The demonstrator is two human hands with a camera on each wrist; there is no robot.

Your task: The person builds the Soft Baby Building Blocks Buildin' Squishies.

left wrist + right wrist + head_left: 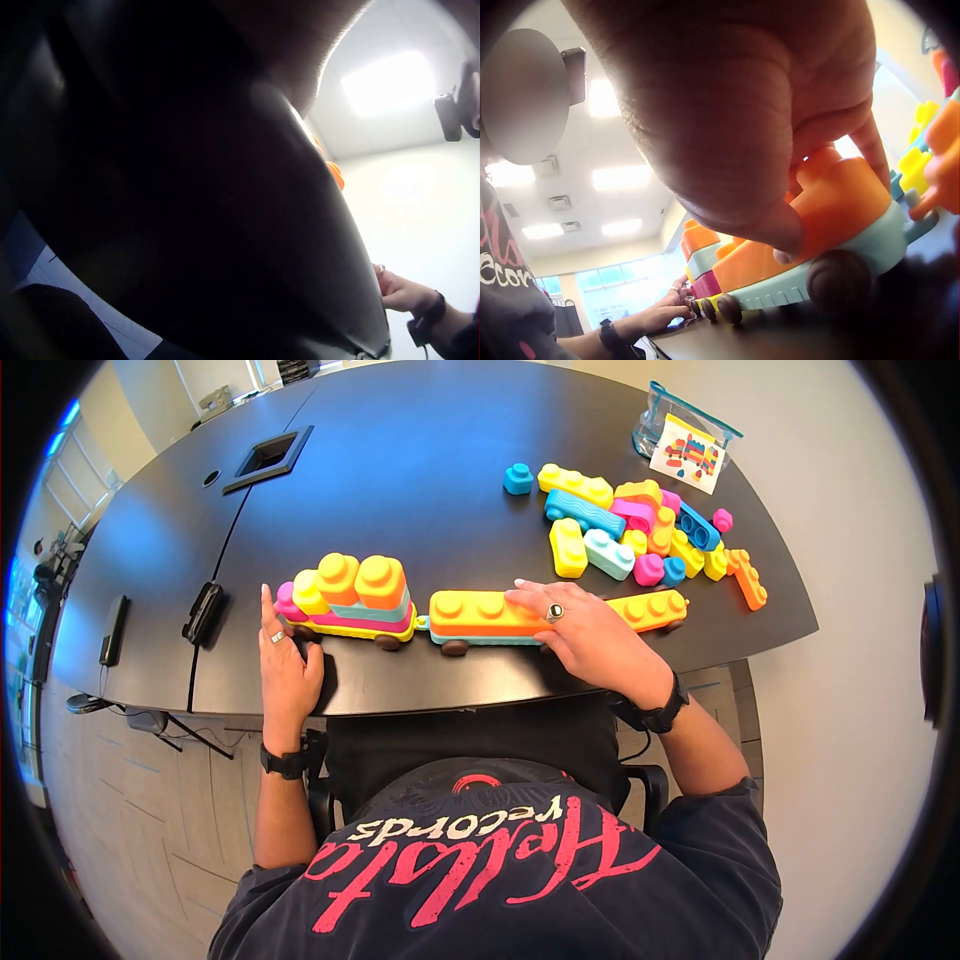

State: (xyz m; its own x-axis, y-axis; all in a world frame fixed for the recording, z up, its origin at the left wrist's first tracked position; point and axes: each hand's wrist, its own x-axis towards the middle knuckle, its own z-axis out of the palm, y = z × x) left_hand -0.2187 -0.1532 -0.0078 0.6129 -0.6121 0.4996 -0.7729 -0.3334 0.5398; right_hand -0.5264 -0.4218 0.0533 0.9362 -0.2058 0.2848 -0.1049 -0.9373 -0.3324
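A toy block train runs along the table's near edge. Its left car has a yellow wheeled base (pixel 350 628), with pink, yellow, light-blue and orange blocks stacked on it. My left hand (pixel 290 672) stands at that car's left end, fingers straight, beside the small pink block (pixel 287 600). The middle car carries a long orange block (pixel 470 615) on a light-blue wheeled base (pixel 881 236). My right hand (pixel 590 638) grips this orange block from above, thumb along its near side in the right wrist view. Right of that hand sits another orange-topped car (pixel 652 610).
Loose blocks in several colours lie in a heap at the back right, among them a yellow block (pixel 568 548) and a lone blue block (pixel 517 479). Behind them stands a clear bag (pixel 655 422) with a picture card (pixel 690 455). A black case (pixel 204 614) lies at the left.
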